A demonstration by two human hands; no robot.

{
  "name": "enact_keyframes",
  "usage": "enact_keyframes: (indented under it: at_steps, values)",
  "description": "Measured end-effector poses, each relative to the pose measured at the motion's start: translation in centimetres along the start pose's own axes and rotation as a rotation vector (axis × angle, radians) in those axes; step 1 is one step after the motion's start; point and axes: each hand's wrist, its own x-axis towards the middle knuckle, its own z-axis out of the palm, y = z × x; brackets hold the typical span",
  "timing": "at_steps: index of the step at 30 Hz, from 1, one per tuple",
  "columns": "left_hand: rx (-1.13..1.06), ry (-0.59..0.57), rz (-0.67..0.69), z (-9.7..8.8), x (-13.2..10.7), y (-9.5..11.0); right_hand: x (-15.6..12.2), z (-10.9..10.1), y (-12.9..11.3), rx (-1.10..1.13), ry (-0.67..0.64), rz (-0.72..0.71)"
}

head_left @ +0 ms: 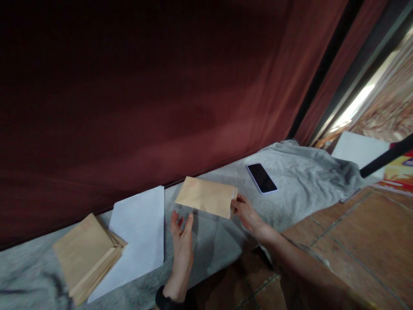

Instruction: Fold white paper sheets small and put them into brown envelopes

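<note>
A tan paper envelope (206,196) is held at its right end by my right hand (247,213), whose fingers close over the opening. A sliver of white shows at that end. Just below the envelope's left part, my left hand (182,241) is raised with fingers apart, holding nothing. Further left lies a stack of tan envelopes (87,252), partly on top of a stack of white paper (142,230). A dark wristband (167,299) circles my left wrist.
A phone (262,177) lies face up on the grey cloth (309,181) to the right. Dark red fabric (193,107) rises behind the cloth. Brown floor tiles (364,245) run along the front right. A black pole (387,155) and a white panel (358,148) stand at far right.
</note>
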Motion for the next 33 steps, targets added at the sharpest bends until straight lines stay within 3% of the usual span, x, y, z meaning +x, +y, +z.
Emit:
enact_keyframes:
  at_steps: [4,7,12,20,28,33]
  values:
    - [-0.605,-0.295,-0.425,2.3,-1.5,0.1,-0.7,0.8,1.0,0.042,0.003,0.0]
    - [-0.705,-0.323,-0.515,3.8,-2.3,0.8,-1.1,1.3,1.7,0.044,0.009,0.005]
    - [-0.714,-0.323,-0.515,4.4,-2.4,0.8,-1.5,1.6,2.2,-0.007,-0.001,-0.006]
    - [-0.568,-0.336,-0.473,2.9,-0.1,0.7,-1.3,0.7,0.3,-0.085,-0.111,-0.003]
    - [-0.281,-0.378,-0.286,1.3,2.1,0.3,-2.2,-0.7,0.1,-0.082,-0.241,0.218]
    - [-0.059,-0.349,-0.218,1.4,2.6,-0.1,-2.5,-1.1,1.0,-0.17,-0.254,0.264]
